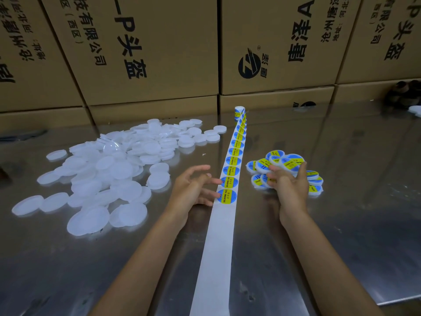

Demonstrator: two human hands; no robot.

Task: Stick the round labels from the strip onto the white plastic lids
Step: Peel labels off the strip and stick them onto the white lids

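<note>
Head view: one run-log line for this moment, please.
left hand: open, fingertips at label strip | right hand: on labelled lids | bare lids: heaped left

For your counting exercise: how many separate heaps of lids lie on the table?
2. The plain white lids lie heaped left of the label strip; the labelled lids sit right of it, under the right hand. More may lie off-frame.

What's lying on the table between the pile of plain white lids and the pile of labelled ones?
In the head view, the label strip runs between the plain lids and the labelled lids, with the left hand at its edge.
</note>
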